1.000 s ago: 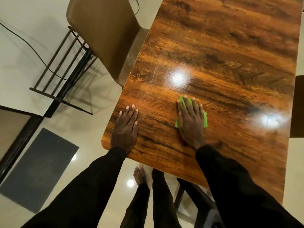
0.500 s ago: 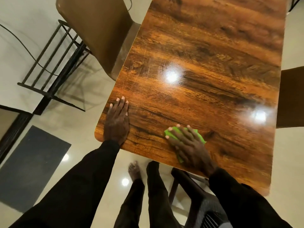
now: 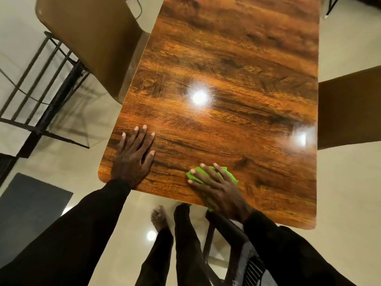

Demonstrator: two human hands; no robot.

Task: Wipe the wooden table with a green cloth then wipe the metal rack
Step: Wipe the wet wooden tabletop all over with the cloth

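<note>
A glossy wooden table [image 3: 237, 83] fills the middle of the head view. My right hand [image 3: 218, 190] lies flat with spread fingers on a crumpled green cloth [image 3: 228, 175], pressing it onto the tabletop near the front edge. Most of the cloth is hidden under the hand. My left hand [image 3: 133, 155] rests flat, fingers straight, on the table's front left corner. A black metal rack [image 3: 39, 93] stands on the floor to the left of the table.
A brown chair [image 3: 90, 36] is pushed against the table's left side and another brown chair [image 3: 350, 108] sits at the right. A dark mat [image 3: 31, 205] lies on the pale floor at the lower left. A dark chair [image 3: 237, 244] stands under the near edge.
My right hand slid the green cloth from mid-table back toward the front edge, then slightly left. The left hand stayed planted on the corner.
</note>
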